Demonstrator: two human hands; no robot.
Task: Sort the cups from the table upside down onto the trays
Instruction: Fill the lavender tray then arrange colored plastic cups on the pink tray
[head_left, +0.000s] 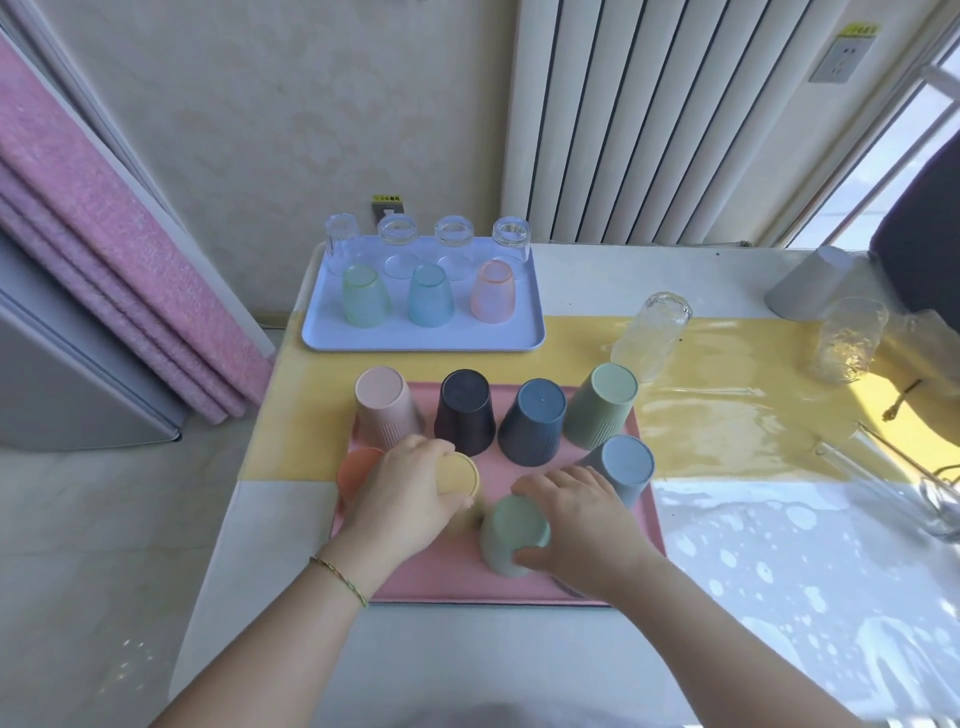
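Lowest in the frame, the right hand (587, 525) clasps a pale green cup (514, 530) between thumb and curled fingers; the cup stands base-up on the near middle of the pink tray (447, 579); just left of it the left hand (410, 493) curls round a yellow cup (458, 474), also inverted on that tray, with an orange cup (358, 470) half hidden behind the knuckles; a row of four upturned cups (465, 410) and a grey-blue cup (626, 467) fill the tray's far and right parts; above centre, the lavender tray (426, 340) carries clear glasses (397, 231) and three frosted tumblers (430, 296); the step in hand looks like seating these two cups in the front row; next, both hands would need to let go cleanly without nudging neighbours, then reach to the right of the frame, where a ribbed glass (652, 332), a second glass (849, 340) and a grey cup (810, 288) wait on the table (727, 291).
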